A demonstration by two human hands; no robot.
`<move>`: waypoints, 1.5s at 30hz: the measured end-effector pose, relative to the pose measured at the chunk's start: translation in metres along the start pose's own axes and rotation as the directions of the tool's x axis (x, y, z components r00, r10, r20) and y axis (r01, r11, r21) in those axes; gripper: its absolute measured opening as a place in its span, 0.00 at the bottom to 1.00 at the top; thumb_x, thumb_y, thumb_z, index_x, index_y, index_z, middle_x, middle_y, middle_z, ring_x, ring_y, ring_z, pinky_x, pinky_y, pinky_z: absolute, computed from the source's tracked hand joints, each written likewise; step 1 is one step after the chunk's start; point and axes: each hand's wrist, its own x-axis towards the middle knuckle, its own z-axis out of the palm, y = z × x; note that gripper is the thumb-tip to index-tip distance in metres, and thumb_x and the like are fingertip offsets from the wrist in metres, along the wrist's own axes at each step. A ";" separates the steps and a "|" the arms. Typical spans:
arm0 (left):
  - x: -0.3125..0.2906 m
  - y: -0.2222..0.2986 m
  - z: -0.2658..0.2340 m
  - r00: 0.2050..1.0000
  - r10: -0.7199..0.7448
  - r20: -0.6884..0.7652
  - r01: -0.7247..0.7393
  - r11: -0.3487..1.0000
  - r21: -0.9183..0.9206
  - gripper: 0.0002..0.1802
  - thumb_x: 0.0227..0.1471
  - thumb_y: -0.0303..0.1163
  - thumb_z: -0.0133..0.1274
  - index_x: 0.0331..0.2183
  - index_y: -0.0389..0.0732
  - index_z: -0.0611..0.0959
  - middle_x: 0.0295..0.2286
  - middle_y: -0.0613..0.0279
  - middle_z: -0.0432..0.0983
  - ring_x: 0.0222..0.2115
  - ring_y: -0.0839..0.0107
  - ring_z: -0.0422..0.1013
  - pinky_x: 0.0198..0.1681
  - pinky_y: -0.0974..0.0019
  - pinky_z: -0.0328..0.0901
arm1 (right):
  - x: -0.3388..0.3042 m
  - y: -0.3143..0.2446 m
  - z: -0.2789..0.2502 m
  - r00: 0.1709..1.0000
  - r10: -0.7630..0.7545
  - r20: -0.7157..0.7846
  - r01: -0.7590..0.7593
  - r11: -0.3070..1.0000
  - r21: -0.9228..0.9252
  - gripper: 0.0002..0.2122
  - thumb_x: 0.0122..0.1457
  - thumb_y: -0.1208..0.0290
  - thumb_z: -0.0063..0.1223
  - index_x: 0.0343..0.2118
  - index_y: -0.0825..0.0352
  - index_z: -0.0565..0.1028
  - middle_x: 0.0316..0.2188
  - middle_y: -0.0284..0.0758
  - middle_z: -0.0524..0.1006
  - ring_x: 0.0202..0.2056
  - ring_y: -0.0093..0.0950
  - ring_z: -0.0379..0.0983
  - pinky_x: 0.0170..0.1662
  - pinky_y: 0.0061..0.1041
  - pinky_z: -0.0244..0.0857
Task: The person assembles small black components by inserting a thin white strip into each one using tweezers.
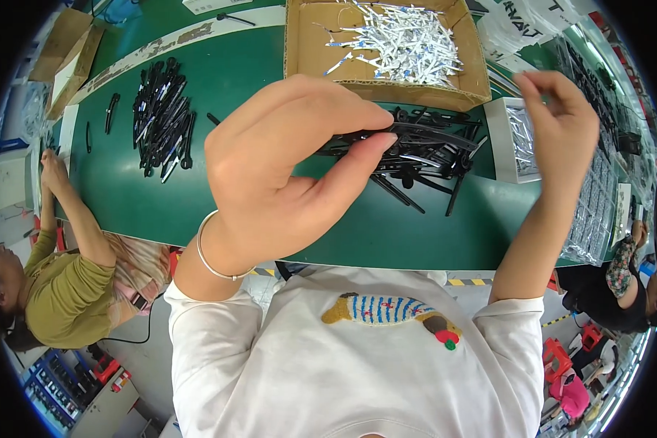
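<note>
My left hand (285,160), with a thin bracelet at its wrist, is raised over the green table. Its thumb and forefinger pinch a slim, curved black plastic strip (434,136) by one end. Behind and beneath that strip lies a loose pile of similar black parts (416,171), some with shiny metal edges. On the other side, my right hand (566,120) is up beside a small white box (498,139) of thin silvery pieces (522,135). Its fingers are curled together; whatever they hold, if anything, is too small to make out.
A cardboard box (387,91) of white paper-like strips (409,44) stands at the far middle. Another black heap (160,117) lies on the left of the table (255,58). Clear plastic trays (591,212) are at right. A co-worker (73,292) sits at left; others are at right.
</note>
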 end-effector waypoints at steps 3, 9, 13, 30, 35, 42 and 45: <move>0.002 0.000 0.002 1.000 0.013 0.001 -0.013 1.000 0.000 0.12 0.30 0.13 0.61 0.25 0.31 0.80 0.24 0.57 0.76 0.25 0.69 0.71 0.28 0.73 0.64 | 0.001 0.017 -0.044 0.902 0.350 0.253 -0.271 0.915 -0.298 0.10 0.46 0.69 0.61 0.24 0.73 0.75 0.15 0.30 0.70 0.19 0.17 0.62 0.24 0.18 0.57; 0.002 -0.005 0.008 1.000 -0.019 0.022 0.018 0.999 0.047 0.11 0.33 0.14 0.60 0.26 0.31 0.80 0.24 0.57 0.76 0.25 0.71 0.71 0.29 0.74 0.64 | -0.010 0.044 -0.039 0.793 0.375 0.480 -0.110 0.863 -0.493 0.08 0.38 0.74 0.57 0.21 0.73 0.74 0.15 0.42 0.70 0.19 0.32 0.67 0.26 0.27 0.61; -0.002 -0.003 0.010 0.992 -0.124 0.010 0.122 0.987 0.101 0.09 0.37 0.15 0.60 0.27 0.31 0.80 0.26 0.57 0.75 0.27 0.73 0.71 0.30 0.76 0.65 | -0.006 0.061 -0.037 0.778 0.353 0.520 -0.160 0.911 -0.380 0.07 0.39 0.74 0.56 0.21 0.72 0.74 0.15 0.38 0.70 0.19 0.26 0.65 0.25 0.25 0.59; -0.004 -0.009 0.027 0.912 -0.411 -0.005 0.404 0.900 -0.164 0.10 0.41 0.17 0.58 0.32 0.33 0.81 0.26 0.61 0.76 0.26 0.75 0.73 0.29 0.77 0.68 | -0.017 -0.009 -0.017 0.957 0.101 0.271 -0.215 0.874 0.436 0.04 0.44 0.81 0.60 0.26 0.70 0.78 0.22 0.27 0.76 0.21 0.13 0.65 0.23 0.13 0.57; 0.005 -0.006 0.023 0.598 -0.670 0.440 0.721 0.211 -0.660 0.11 0.50 0.24 0.53 0.37 0.31 0.77 0.30 0.50 0.78 0.27 0.68 0.76 0.31 0.70 0.73 | -0.041 -0.045 0.013 0.828 -0.560 0.033 0.555 0.826 0.100 0.12 0.30 0.81 0.57 0.25 0.67 0.79 0.22 0.32 0.72 0.21 0.27 0.70 0.20 0.19 0.63; -0.001 -0.006 0.024 0.638 -0.663 0.392 0.641 0.174 -0.747 0.10 0.49 0.21 0.53 0.37 0.31 0.77 0.29 0.51 0.78 0.28 0.67 0.76 0.32 0.70 0.74 | -0.046 -0.044 0.030 0.717 -0.697 0.028 0.695 0.717 0.045 0.13 0.31 0.78 0.59 0.26 0.69 0.78 0.23 0.32 0.71 0.19 0.25 0.69 0.18 0.19 0.63; -0.002 -0.009 0.025 0.680 -0.650 0.340 0.609 0.244 -0.754 0.10 0.48 0.19 0.53 0.36 0.30 0.77 0.29 0.53 0.77 0.29 0.68 0.76 0.33 0.71 0.73 | -0.049 -0.053 0.031 0.866 -0.495 0.071 0.476 0.859 0.187 0.09 0.36 0.80 0.61 0.26 0.70 0.78 0.23 0.32 0.71 0.19 0.24 0.69 0.19 0.18 0.62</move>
